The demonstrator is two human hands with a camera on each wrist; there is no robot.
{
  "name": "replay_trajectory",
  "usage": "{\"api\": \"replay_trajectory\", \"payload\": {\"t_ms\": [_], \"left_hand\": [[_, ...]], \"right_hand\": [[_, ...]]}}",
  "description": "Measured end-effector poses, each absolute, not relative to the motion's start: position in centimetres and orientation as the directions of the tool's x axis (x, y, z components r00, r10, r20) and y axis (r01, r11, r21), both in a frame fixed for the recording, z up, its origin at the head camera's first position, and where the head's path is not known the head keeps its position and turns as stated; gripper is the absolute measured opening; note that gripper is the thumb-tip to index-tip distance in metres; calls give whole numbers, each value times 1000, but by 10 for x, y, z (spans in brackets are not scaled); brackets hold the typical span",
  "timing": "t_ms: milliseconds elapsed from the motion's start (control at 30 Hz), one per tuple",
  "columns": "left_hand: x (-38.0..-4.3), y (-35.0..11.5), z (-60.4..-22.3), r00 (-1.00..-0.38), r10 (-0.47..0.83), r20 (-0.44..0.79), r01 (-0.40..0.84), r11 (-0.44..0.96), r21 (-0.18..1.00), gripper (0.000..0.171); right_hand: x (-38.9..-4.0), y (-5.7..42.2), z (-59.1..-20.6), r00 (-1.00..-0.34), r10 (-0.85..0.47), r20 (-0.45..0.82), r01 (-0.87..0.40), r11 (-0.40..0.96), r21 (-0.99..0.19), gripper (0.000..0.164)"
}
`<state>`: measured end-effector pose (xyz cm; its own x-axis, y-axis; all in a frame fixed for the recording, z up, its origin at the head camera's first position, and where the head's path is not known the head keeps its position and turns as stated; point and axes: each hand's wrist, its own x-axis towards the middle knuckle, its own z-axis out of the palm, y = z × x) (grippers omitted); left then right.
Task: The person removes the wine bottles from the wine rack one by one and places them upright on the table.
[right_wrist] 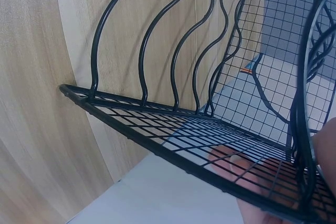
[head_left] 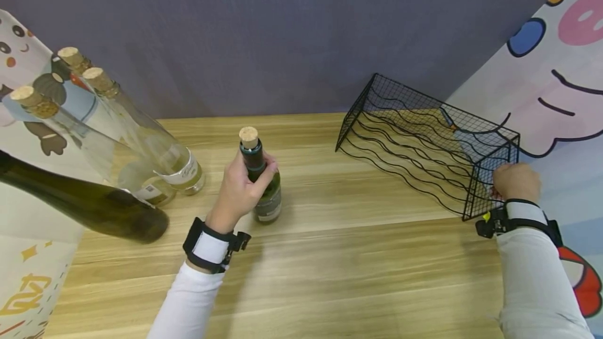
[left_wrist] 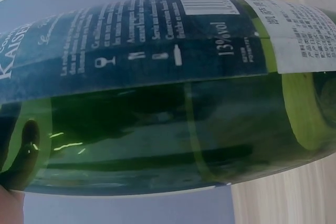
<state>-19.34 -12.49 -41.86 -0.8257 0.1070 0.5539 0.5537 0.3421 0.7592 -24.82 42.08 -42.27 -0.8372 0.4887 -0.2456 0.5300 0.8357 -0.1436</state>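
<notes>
My left hand (head_left: 242, 187) grips a green wine bottle (head_left: 268, 204) round its neck and shoulder, and a cork (head_left: 248, 136) sits in its mouth. The bottle is upright over the wooden table. In the left wrist view its printed label (left_wrist: 157, 45) and green glass fill most of the picture, with a bit of hand (left_wrist: 10, 207) at the lower left corner. On the right, my right hand (head_left: 517, 182) holds the end panel of a black wire wine rack (head_left: 497, 149). Its fingers (right_wrist: 239, 174) show through the mesh in the right wrist view.
At the left are clear glass bottles (head_left: 186, 169) with three cork tops, and a dark green bottle (head_left: 94, 205) in front of them. A grey-blue panel (head_left: 282, 41) stands behind the wooden table (head_left: 358, 276). Cartoon-printed sheets (head_left: 565, 93) flank both sides.
</notes>
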Motion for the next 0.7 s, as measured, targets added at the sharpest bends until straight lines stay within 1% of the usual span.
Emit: {"api": "replay_trajectory", "payload": {"t_ms": [233, 500, 700], "left_hand": [[-190, -141, -418, -844, 47, 535, 512, 373, 774, 23], [-186, -164, -417, -823, -35, 566, 513, 378, 770, 18], [-180, -177, -414, -834, -87, 546, 481, 373, 794, 17]], "right_hand": [[-248, 421, -425, -835, 495, -242, 534, 834, -138, 58], [-246, 418, -421, -843, 486, -229, 522, 842, -135, 56], [-246, 416, -420, -831, 496, -250, 536, 834, -128, 55]]}}
